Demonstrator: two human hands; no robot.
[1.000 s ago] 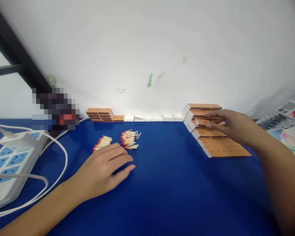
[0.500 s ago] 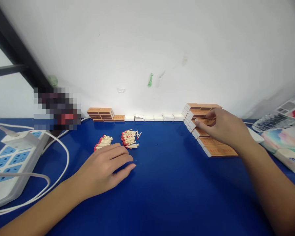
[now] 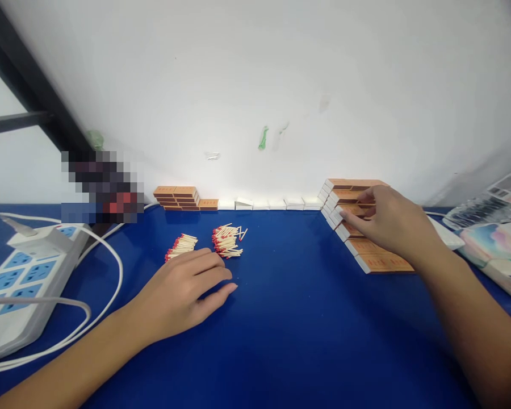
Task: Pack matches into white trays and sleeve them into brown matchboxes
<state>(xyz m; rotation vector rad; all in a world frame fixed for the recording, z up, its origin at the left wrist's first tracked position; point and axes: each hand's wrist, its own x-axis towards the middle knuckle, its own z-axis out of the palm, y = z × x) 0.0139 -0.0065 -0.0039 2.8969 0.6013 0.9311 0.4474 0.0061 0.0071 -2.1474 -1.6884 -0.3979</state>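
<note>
My left hand [image 3: 191,287] lies palm down on the blue table with its fingers loosely stretched and nothing held. Just beyond its fingertips are two piles of red-tipped matches, a left pile [image 3: 182,246] and a right pile [image 3: 227,241]. At the right, my right hand [image 3: 383,221] reaches over a stepped stack of orange matchboxes [image 3: 377,262] with white sides. Its thumb and fingers close around a matchbox [image 3: 352,211] that rests in the stack; the palm hides part of it.
Against the wall stands a smaller matchbox stack [image 3: 175,199], with a row of white pieces [image 3: 262,204] running right from it. A power strip [image 3: 28,284] with white cables [image 3: 118,267] lies at the left. A tissue pack [image 3: 494,247] sits at the far right.
The whole view has shifted slightly, so things appear a little further right. Both hands keep nearly the same places, the right one still at the matchbox stack.
</note>
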